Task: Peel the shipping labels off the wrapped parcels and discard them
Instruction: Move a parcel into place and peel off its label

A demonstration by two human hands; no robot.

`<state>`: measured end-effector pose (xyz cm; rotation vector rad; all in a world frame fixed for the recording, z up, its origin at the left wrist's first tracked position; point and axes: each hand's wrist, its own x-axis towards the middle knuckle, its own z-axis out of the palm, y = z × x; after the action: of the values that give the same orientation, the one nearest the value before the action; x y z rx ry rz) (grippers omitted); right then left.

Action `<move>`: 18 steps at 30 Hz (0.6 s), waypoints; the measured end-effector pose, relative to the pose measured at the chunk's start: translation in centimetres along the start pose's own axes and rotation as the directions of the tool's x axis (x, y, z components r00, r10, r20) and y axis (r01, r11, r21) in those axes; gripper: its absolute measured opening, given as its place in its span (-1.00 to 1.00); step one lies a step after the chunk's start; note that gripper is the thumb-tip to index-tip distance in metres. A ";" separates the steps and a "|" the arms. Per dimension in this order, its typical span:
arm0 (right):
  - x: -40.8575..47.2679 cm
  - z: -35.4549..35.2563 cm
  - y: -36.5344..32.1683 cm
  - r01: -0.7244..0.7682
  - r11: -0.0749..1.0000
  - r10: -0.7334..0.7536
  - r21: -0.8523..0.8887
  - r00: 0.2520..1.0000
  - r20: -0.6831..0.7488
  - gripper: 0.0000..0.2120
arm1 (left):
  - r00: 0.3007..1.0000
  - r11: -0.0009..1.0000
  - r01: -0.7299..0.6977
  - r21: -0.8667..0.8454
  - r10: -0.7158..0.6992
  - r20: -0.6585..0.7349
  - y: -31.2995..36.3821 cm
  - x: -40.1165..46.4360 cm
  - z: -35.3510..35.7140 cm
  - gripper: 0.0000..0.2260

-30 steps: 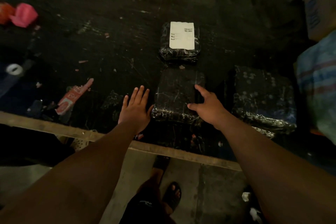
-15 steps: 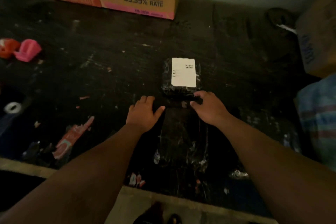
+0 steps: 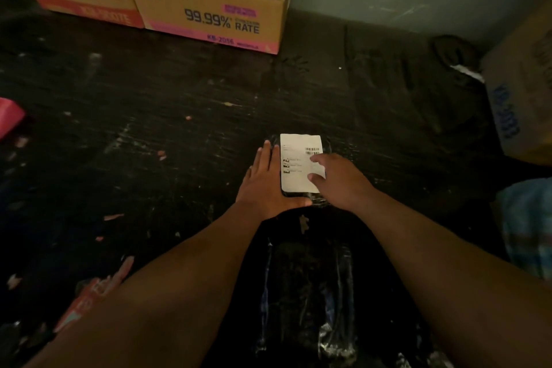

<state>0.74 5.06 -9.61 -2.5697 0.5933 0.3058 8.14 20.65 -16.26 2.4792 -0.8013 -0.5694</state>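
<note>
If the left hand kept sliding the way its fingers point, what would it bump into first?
Probably nothing soon. The left hand lies along the labelled parcel's left side, fingers pointing away; ahead is bare dark table, then the cardboard box.

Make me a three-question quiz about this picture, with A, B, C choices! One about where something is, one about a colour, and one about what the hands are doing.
1. Where is the cardboard box marked "99.99% RATE"?
A. at the far edge of the dark table
B. under the left hand
C. on top of the parcel

2. What colour is the shipping label?
A. pink
B. white
C. blue

3. How is the label right now?
A. peeled off and crumpled
B. torn in half
C. lying flat on the parcel

Answers:
1 A: the cardboard box stands far back on the dark table.
2 B: the shipping label is white with black print.
3 C: it lies flat on the parcel; the left hand rests beside it, and the right hand has its fingers on it.
</note>
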 end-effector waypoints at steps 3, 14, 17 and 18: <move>2.6 -0.6 -0.3 0.034 0.998 -0.034 -0.046 0.999 0.008 -0.54 | 0.999 1.000 -0.018 0.009 0.017 0.050 -0.9 1.0 0.2 0.32; 9.9 -0.2 -0.9 0.068 0.978 -0.056 -0.198 0.996 0.068 -0.50 | 0.992 0.992 -0.116 -0.051 0.118 0.035 -2.7 2.0 0.7 0.31; 10.8 -0.1 -0.8 0.057 0.971 -0.041 -0.231 0.996 0.076 -0.52 | 0.994 0.989 -0.112 -0.093 0.110 -0.022 -2.3 1.9 0.8 0.29; 10.9 -0.2 -0.8 0.055 0.972 -0.042 -0.230 0.997 0.063 -0.54 | 0.993 0.987 -0.114 -0.116 0.109 -0.047 -2.2 1.9 0.9 0.29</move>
<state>10.79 1.73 -12.50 -2.7826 0.4985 0.4551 10.03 20.76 -18.61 2.3147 -0.8591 -0.5095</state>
